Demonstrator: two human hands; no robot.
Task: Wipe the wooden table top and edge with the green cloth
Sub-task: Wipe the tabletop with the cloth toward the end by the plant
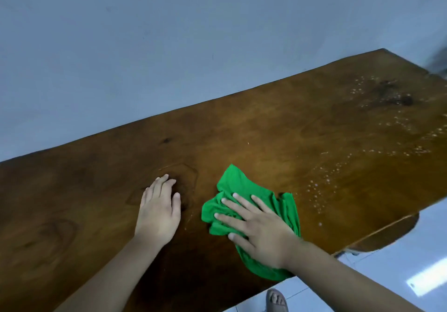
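Cloth (242,190), green and bunched, lies pinned under the spread fingers (235,196) of the right hand (260,229), near the front edge of the wooden bench (278,127), its lower corner drooping over that edge. The fingers are splayed wide and flat, pressing rather than clamping, with the heel of the hand on the folds. The left hand (159,210) rests palm-down on bare wood just beside the cloth, fingers together and holding nothing, apparently as a brace.

A scatter of pale droplets (319,190) runs from just right of the cloth toward the far right end of the bench, so that stretch looks unwiped. Doing the step well probably means keeping the palm flat, spreading the wad so more fabric meets the wood, and sweeping rightward through the droplets in overlapping passes along the grain. The bunched folds may skip over spots. The front edge appears to need a separate pass, with the cloth wrapped over the lip. Behind the bench stands a plain wall (145,57); below, a sandalled foot (277,299) shows on the tiled floor (399,270).
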